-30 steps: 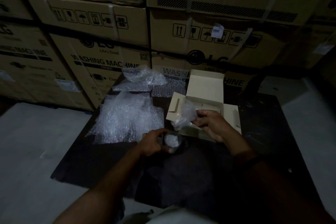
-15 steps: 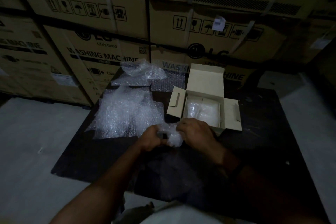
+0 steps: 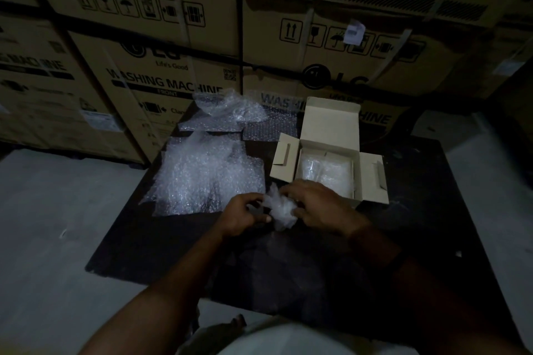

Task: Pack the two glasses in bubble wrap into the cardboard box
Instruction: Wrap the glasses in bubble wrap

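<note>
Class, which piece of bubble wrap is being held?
The small crumpled bundle held by the left hand and right hand, before the cardboard box; other sheets lie loose on the table.

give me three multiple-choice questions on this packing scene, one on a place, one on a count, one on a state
1. Where does the small cardboard box stand?
A) on a chair
B) on the dark table, beyond the right hand
C) on a shelf

2. How many hands grip the bubble-wrap bundle?
A) none
B) one
C) two

3. What state is the box in?
A) open, lid up
B) taped shut
C) flattened

Answers:
1 B: its base sits on the tabletop just past the right hand.
2 C: the left hand and the right hand both pinch it.
3 A: the flaps are spread, and the bubble wrap inside shows.
</note>
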The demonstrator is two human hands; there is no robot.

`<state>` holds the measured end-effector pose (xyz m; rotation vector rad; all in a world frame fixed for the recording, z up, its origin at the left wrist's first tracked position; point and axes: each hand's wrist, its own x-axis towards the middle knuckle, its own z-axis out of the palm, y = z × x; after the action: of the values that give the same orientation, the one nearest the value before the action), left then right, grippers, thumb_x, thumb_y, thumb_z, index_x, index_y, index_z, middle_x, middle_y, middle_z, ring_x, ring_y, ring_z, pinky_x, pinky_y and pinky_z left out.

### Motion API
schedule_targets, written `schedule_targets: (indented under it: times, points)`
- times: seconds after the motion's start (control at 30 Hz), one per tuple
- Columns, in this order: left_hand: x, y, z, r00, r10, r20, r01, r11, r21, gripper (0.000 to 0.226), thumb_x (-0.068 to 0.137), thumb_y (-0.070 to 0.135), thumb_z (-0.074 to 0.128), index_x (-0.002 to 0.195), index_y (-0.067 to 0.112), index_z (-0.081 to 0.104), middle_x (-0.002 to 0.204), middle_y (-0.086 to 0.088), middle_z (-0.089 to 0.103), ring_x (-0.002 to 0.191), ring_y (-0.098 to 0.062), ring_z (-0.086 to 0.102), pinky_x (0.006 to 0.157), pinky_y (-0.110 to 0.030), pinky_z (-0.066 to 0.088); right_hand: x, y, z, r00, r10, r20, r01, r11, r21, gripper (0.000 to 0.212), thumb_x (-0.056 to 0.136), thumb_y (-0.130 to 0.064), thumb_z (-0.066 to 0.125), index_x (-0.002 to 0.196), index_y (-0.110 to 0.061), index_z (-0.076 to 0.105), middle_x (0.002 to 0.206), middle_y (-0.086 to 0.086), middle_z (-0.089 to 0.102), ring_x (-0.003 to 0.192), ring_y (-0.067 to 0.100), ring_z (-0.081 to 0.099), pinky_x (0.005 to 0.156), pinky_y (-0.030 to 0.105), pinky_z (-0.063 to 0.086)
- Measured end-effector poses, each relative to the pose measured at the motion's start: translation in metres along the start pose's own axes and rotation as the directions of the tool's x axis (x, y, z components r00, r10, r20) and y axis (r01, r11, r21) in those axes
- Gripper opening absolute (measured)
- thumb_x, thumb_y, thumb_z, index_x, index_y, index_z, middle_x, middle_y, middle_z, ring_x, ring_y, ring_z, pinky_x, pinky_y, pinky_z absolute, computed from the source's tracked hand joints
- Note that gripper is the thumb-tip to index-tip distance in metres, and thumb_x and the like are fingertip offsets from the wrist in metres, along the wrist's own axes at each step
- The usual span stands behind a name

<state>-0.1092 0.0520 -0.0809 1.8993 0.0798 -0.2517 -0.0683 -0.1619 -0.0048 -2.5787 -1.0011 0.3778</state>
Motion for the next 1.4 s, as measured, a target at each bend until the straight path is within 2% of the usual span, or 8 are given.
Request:
schedule_targets:
  times: [0.1, 0.17, 0.33, 0.53, 0.77, 1.0, 1.2, 1.4]
  points:
    - [-0.001, 0.0, -0.002, 1.0, -0.003, -0.015, 0.003, 1.0, -0.015, 0.036, 0.069, 0.006, 0.082, 0.103, 0.014, 0.072, 0.09, 0.003, 0.072, 0.081, -0.008, 0.068, 0.073, -0.02, 0.053, 0.001, -0.003, 0.005, 0.996, -0.088, 0.009, 0.089, 0.992, -0.089, 0.067, 0.079, -0.018, 0.07, 0.14, -0.028, 0.045, 0.147, 0.0, 0.04, 0.127, 0.02, 0.043, 0.104, 0.032, 0.038]
    - [-0.002, 0.001, -0.002, 1.0, 0.004, -0.003, -0.004, 1.0, -0.001, 0.034, 0.071, 0.003, 0.079, 0.102, 0.013, 0.072, 0.087, 0.004, 0.071, 0.072, 0.002, 0.065, 0.068, -0.013, 0.049, 0.006, -0.006, 0.012, 0.994, -0.096, 0.055, 0.104, 0.982, -0.16, 0.057, 0.081, -0.018, 0.068, 0.136, -0.024, 0.051, 0.146, 0.003, 0.043, 0.126, 0.024, 0.045, 0.104, 0.036, 0.039]
    - [-0.003, -0.001, -0.006, 0.999, 0.037, 0.007, -0.038, 0.999, 0.025, 0.033, 0.072, 0.0, 0.078, 0.103, 0.01, 0.071, 0.086, 0.007, 0.068, 0.071, 0.01, 0.062, 0.067, -0.007, 0.046, 0.011, -0.011, 0.023, 0.997, -0.077, -0.018, 0.07, 0.966, -0.25, 0.024, 0.082, -0.015, 0.066, 0.107, -0.015, 0.07, 0.117, 0.004, 0.063, 0.108, 0.022, 0.056, 0.091, 0.033, 0.045]
    - [-0.002, 0.0, -0.009, 0.999, 0.034, 0.023, -0.035, 0.999, 0.017, 0.034, 0.072, 0.0, 0.078, 0.102, 0.013, 0.07, 0.083, 0.014, 0.065, 0.069, 0.008, 0.062, 0.067, -0.007, 0.045, 0.022, -0.012, 0.028, 0.998, -0.011, 0.067, 0.029, 0.961, -0.275, 0.01, 0.07, -0.013, 0.068, 0.068, -0.021, 0.062, 0.095, 0.005, 0.067, 0.09, 0.025, 0.06, 0.081, 0.038, 0.048]
    - [0.003, -0.004, -0.015, 0.999, 0.04, 0.035, -0.042, 0.997, 0.059, 0.033, 0.072, 0.005, 0.08, 0.102, 0.016, 0.072, 0.092, 0.005, 0.07, 0.079, 0.002, 0.063, 0.074, -0.01, 0.048, 0.013, -0.007, 0.016, 0.998, 0.054, 0.02, -0.052, 0.996, -0.069, 0.032, 0.085, -0.01, 0.06, 0.115, -0.017, 0.069, 0.113, 0.004, 0.066, 0.103, 0.02, 0.058, 0.087, 0.027, 0.045]
    - [0.007, -0.005, -0.015, 0.999, 0.05, 0.011, -0.05, 0.998, 0.044, 0.028, 0.074, -0.001, 0.076, 0.095, 0.017, 0.072, 0.083, 0.013, 0.068, 0.069, 0.01, 0.062, 0.067, -0.007, 0.046, 0.003, -0.007, 0.028, 0.996, -0.093, 0.004, 0.09, 0.955, -0.284, 0.02, 0.073, -0.012, 0.073, 0.091, -0.021, 0.076, 0.098, 0.004, 0.065, 0.091, 0.026, 0.06, 0.076, 0.036, 0.05]
    - [0.007, -0.006, -0.017, 0.993, 0.114, 0.01, -0.114, 0.991, 0.063, 0.026, 0.076, -0.003, 0.073, 0.089, 0.019, 0.073, 0.085, 0.014, 0.068, 0.072, 0.008, 0.063, 0.071, -0.008, 0.046, 0.013, -0.024, 0.019, 0.999, 0.009, 0.053, 0.015, 0.904, -0.427, 0.016, 0.084, -0.023, 0.064, 0.098, -0.022, 0.072, 0.107, 0.003, 0.057, 0.101, 0.028, 0.052, 0.079, 0.038, 0.046]
    - [0.01, -0.007, -0.021, 0.99, 0.143, 0.012, -0.144, 0.985, 0.095, 0.034, 0.077, -0.012, 0.065, 0.088, 0.019, 0.073, 0.089, 0.007, 0.069, 0.076, 0.008, 0.063, 0.074, -0.008, 0.047, 0.008, -0.015, 0.013, 0.995, 0.013, 0.1, 0.022, 0.941, -0.337, 0.03, 0.086, -0.017, 0.06, 0.115, -0.024, 0.067, 0.118, 0.0, 0.059, 0.11, 0.022, 0.049, 0.091, 0.034, 0.039]
